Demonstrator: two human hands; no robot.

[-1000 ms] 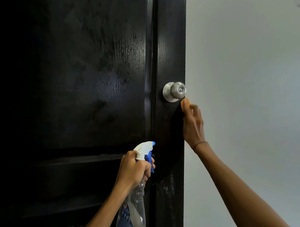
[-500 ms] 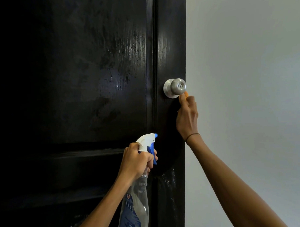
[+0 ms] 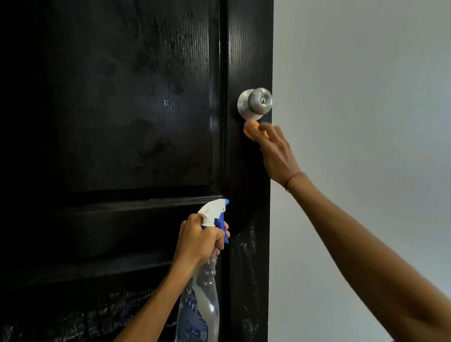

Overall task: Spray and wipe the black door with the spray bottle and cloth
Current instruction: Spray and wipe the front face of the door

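Note:
The black panelled door (image 3: pixel 130 118) fills the left and middle of the view, with wet streaks on its surface. My right hand (image 3: pixel 277 153) presses a small orange cloth (image 3: pixel 253 130) against the door's right stile, just under the silver knob (image 3: pixel 256 103). Most of the cloth is hidden behind my fingers. Lower down, my left hand (image 3: pixel 200 242) grips the neck of a clear spray bottle (image 3: pixel 198 307) with a white and blue trigger head (image 3: pixel 214 212). Its nozzle points at the door.
A plain pale wall (image 3: pixel 370 114) lies to the right of the door's edge. Droplets and streaks show on the door's lower panel (image 3: pixel 84 326) and lower stile.
My right hand with the cloth has moved up the stile to just under the knob and shifted left. The left hand and bottle rose slightly.

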